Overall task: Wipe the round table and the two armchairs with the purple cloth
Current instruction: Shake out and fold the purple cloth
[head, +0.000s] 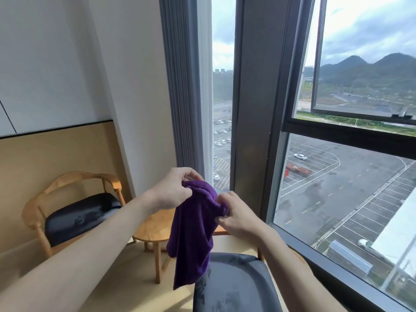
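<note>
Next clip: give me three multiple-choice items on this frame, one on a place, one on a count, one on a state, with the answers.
1. Where is the small round wooden table?
A. between the two armchairs
B. behind the grey curtain
C. on a seat

2. How many wooden armchairs with dark cushions show?
A. one
B. two
C. four

3. How is the purple cloth held?
A. spread flat on the table
B. draped over a chair back
C. gripped by both hands, hanging down

Answers:
1 A, it stands between the far armchair and the near armchair.
2 B, only those two show.
3 C, the left hand and right hand grip its top.
</note>
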Motion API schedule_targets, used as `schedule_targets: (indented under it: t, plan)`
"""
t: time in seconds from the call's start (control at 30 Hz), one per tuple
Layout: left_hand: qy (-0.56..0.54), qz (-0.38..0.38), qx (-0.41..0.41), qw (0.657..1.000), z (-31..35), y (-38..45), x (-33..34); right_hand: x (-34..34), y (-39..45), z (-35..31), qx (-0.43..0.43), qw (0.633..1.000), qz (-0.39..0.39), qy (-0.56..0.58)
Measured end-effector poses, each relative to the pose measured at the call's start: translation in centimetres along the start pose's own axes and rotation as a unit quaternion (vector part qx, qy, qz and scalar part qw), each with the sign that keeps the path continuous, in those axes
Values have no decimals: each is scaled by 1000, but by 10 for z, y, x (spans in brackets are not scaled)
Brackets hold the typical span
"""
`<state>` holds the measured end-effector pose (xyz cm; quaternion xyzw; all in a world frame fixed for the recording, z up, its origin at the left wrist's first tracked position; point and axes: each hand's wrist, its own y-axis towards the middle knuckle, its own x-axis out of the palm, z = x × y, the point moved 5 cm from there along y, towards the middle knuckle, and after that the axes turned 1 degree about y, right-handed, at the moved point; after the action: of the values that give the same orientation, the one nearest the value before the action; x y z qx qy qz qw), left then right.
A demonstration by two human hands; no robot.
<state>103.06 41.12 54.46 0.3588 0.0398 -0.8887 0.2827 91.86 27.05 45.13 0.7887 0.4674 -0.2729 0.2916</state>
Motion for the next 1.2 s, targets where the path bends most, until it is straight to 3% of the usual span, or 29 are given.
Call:
schedule_targets:
  t: [0.1,0.17,0.3,0.4,0.47,0.53,0.6,0.67,0.77,0.9,0.97,1.07,1.2]
  plan:
    - [84,-49,-6,995,-23,-6,5,12,-7,15,25,1000,-4,-10]
    - [121,-73,-24,990,-38,-14,7,10,-13,15,42,998,0,50]
    - [94,-58,-6,994,-19,-9,-24,-31,-11,-24,0,987,71,144]
    - [-46,60,81,994,49,29,-84,-102,5,-73,-74,949,208,226]
    - [-238,127,140,953,88,45,-117,-153,13,-97,-118,909,269,295]
    - [-379,75,161,908,92,53,-110,-175,17,-100,-136,901,255,322]
    - [-371,-29,103,922,64,52,-55,-153,21,-74,-104,916,189,338]
    - [-310,-119,12,943,20,46,17,-106,19,-30,0,934,146,325]
    - [-228,-111,-65,965,-33,41,79,-57,-3,36,156,946,176,222]
    - [-213,-134,-135,958,-60,33,107,-36,-29,58,213,933,129,259]
    - [-275,-128,-164,938,-64,33,113,-42,-32,58,258,910,121,302]
    - [-462,-106,-238,848,-71,30,133,-63,-26,61,312,872,99,363]
    - [-494,-110,-309,805,-80,1,175,-63,-34,85,366,906,77,196]
